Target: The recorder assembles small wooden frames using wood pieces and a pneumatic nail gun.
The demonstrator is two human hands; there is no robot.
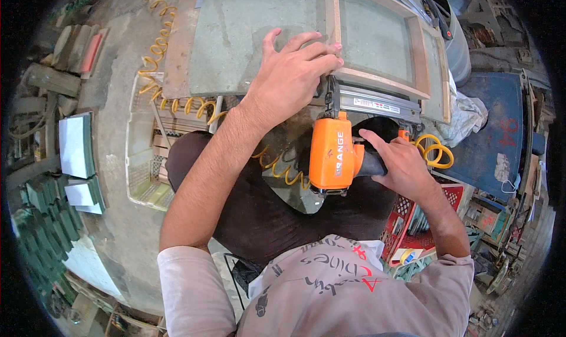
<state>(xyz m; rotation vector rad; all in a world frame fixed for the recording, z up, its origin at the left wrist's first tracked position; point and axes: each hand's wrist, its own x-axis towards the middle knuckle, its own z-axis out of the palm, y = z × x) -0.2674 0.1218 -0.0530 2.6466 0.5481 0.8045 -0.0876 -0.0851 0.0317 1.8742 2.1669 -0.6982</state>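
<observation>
My right hand is wrapped round the dark grip of an orange nail gun. The gun's nose points away from me at the near edge of a wooden frame, and its silver magazine runs along that edge to the right. At the frame's near left corner, my left hand is bent over the wood strip with its first fingers on it. Its outer fingers spread over the grey-green board; its thumb is hidden. Where the gun's nose meets the wood is partly covered by this hand.
A grey-green work board carries the frame. A yellow coiled hose hangs past its left edge. Below stands a cream crate; a red crate is at my right. Beside a blue panel lies a crumpled plastic sheet.
</observation>
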